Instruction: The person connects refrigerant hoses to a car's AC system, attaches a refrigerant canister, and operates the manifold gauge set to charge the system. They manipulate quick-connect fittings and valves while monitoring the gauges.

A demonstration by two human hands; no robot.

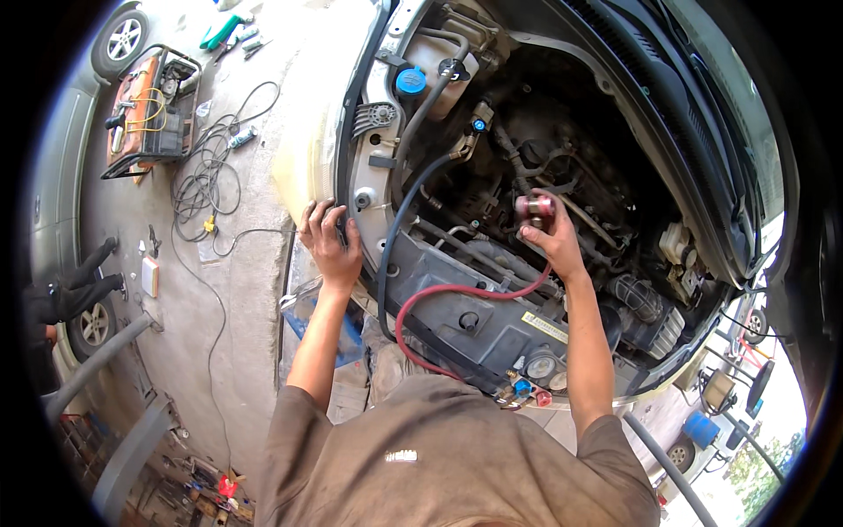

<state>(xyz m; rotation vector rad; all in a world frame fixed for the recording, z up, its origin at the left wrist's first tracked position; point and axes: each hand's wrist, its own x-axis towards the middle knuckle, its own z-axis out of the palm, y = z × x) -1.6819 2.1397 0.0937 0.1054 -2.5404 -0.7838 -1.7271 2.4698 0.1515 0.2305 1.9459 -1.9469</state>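
Note:
My right hand grips a red quick coupler over the engine bay, its fingers wrapped round it. From there a red hose curves across the front panel toward a gauge manifold with blue and red knobs, by the car's front edge. A dark blue hose runs up to a coupler with a blue knob, attached to a line in the bay. My left hand rests with fingers spread on the car's front corner, beside the headlight, and holds nothing.
The raised hood hangs over the bay on the right. A blue-capped reservoir sits at the front corner. On the floor at left are a tangled cable, an orange machine in a black frame and scattered tools. A person's dark-clothed legs show at far left.

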